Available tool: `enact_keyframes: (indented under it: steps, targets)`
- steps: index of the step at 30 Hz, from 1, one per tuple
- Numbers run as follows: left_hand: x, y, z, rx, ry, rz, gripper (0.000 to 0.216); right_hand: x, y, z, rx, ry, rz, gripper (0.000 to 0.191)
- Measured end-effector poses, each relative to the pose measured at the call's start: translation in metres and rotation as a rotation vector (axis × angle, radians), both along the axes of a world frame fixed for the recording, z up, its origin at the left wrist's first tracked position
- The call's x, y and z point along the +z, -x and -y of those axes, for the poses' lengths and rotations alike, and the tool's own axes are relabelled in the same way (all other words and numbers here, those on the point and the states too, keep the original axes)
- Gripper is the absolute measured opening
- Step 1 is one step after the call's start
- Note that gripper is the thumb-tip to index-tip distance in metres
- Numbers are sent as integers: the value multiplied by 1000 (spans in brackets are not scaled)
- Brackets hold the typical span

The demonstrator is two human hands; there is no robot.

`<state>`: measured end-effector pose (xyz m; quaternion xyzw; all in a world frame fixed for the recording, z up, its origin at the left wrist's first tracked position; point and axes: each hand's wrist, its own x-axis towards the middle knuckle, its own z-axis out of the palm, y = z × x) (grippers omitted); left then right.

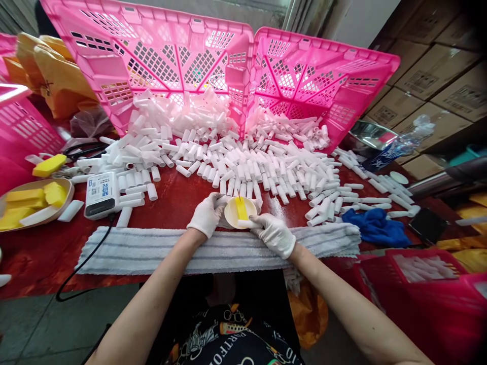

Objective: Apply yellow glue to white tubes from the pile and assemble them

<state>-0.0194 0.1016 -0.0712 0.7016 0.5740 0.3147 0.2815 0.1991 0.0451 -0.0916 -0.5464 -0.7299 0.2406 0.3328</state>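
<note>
My left hand (207, 215), in a white glove, is closed at the left edge of a small round cream dish (229, 213). A white piece shows by its fingertips, but I cannot tell whether it is a tube or glove fabric. Across the dish lies a narrow yellow strip (241, 207). My right hand (276, 234), gloved too, pinches a short white tube (245, 223) at the dish's near rim. Just beyond both hands spreads a large heap of white tubes (228, 157). Beneath my wrists lies a striped towel (182, 251).
Two tipped pink crates (250, 45) back the heap. On the left are a white box device (101, 195) with a cable and a bowl (66, 200) of yellow sponges. At right lie a blue cloth (375, 225), a bottle (395, 147) and a pink bin (403, 294).
</note>
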Motion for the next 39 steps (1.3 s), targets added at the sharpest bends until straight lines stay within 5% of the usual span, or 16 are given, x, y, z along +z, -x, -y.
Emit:
enact_keyframes:
  steps: [6, 11, 16, 23, 31, 35, 39]
  targets:
    - [5, 7, -11, -60, 53, 31, 33, 26, 0, 10, -107, 191, -486, 33]
    - [31, 2, 17, -51, 10, 216, 36, 55, -5, 10, -154, 319, -734, 39]
    - [36, -19, 57, -174, 115, 400, 37, 72, 2, 14, -187, 402, -688, 39]
    - [36, -22, 65, -168, 154, 311, 39, 85, 1, 20, -311, 385, -581, 41]
    - [31, -20, 65, -113, 151, 340, 38, 84, 2, 13, -387, 361, -529, 45]
    - [16, -3, 44, 98, 103, 400, 46, 72, 6, 8, -267, 388, -619, 43]
    - [5, 6, 23, 125, 98, 339, 44, 50, 4, -7, -103, 259, -521, 42]
